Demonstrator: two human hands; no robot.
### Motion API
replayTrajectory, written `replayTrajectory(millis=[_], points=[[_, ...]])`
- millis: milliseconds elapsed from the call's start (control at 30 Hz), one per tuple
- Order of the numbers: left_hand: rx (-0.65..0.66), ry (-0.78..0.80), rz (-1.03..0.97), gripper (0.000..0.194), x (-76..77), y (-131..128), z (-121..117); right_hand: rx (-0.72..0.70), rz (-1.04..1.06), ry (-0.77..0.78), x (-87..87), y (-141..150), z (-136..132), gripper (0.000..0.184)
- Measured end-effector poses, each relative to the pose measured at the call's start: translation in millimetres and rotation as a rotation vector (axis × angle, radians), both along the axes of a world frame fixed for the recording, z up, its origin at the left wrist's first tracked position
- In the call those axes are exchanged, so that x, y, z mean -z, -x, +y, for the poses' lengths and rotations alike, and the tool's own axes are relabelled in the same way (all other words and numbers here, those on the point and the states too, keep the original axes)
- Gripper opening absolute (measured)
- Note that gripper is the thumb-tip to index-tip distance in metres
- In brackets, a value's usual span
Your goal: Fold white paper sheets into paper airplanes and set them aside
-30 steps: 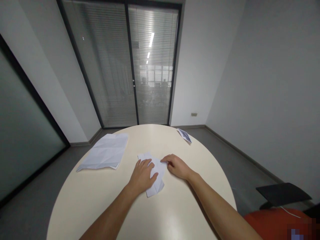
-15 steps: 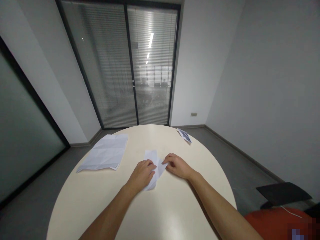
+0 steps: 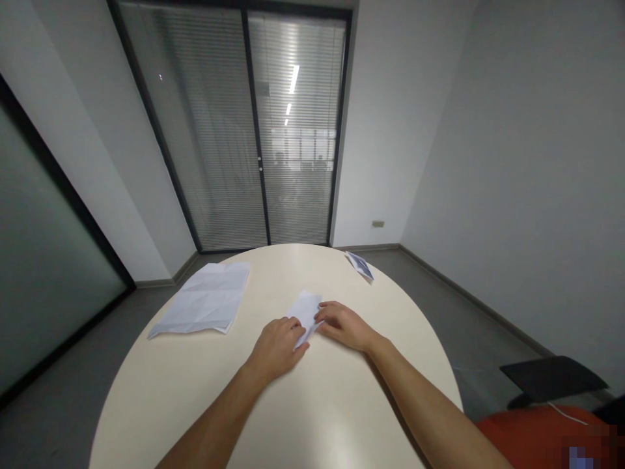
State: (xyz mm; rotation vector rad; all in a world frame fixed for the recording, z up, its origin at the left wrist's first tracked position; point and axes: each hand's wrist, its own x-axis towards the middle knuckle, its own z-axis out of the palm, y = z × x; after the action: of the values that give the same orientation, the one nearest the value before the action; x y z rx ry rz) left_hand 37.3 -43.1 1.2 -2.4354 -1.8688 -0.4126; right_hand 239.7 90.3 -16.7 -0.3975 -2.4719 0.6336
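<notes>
A small piece of folded white paper (image 3: 305, 306) lies on the table between my two hands. Along its left and near edges rests my left hand (image 3: 277, 346), fingers bent over the paper and thumb at its near corner. My right hand (image 3: 344, 326) has the paper's right edge between thumb and fingers. Part of the paper is hidden under the fingers of both hands.
The round cream table (image 3: 195, 391) carries larger creased white sheets (image 3: 205, 299) at the left. A small folded paper with a dark print (image 3: 360, 266) lies near the far right edge. A red seat (image 3: 532, 436) and black armrest (image 3: 551, 378) stand to the right.
The paper has turned and looks more compact: its flap towards the right and its strip towards me no longer stick out. Both hands have shifted only slightly.
</notes>
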Motion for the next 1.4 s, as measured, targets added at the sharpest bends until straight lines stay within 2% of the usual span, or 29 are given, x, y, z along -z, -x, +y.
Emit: replayTrajectory(millis=[167, 233, 333, 467, 633, 800, 1000, 1167, 1400], points=[[-0.013, 0.016, -0.112, 0.029, 12.1, 3.5, 6.7, 0.033, -0.023, -0.007, -5.9, -1.3, -3.7, 0.013], [-0.029, 0.012, -0.153, 0.030, 15.6, 5.0, 8.4, 0.053, -0.059, -0.027, -5.3, -2.6, -2.8, 0.018], [-0.028, 0.003, -0.186, 0.031, 16.9, 6.8, 9.4, 0.113, -0.107, -0.059, -0.9, -4.5, 2.1, 0.026], [-0.018, -0.033, -0.247, 0.031, 14.2, 7.7, 8.9, 0.218, -0.114, -0.084, 2.0, -5.7, 9.3, 0.018], [-0.167, -0.092, -0.278, 0.026, 13.3, 10.8, 9.8, 0.316, -0.071, -0.092, -0.2, -7.6, 13.7, 0.015], [-0.309, -0.194, -0.359, 0.021, 18.8, 19.5, 13.1, 0.382, 0.011, 0.033, 5.6, -10.6, 17.1, 0.020], [-0.298, -0.312, -0.459, 0.021, 23.6, 23.1, 15.7, 0.338, 0.217, 0.219, 12.8, -8.9, 19.8, 0.028], [-0.371, -0.382, -0.598, 0.022, 23.4, 20.5, 16.6, 0.374, 0.387, 0.392, 14.9, -9.1, 25.6, 0.039], [-0.379, -0.407, -0.810, 0.025, 28.9, 20.6, 23.5, 0.384, 0.436, 0.464, 17.5, -8.9, 28.0, 0.048]])
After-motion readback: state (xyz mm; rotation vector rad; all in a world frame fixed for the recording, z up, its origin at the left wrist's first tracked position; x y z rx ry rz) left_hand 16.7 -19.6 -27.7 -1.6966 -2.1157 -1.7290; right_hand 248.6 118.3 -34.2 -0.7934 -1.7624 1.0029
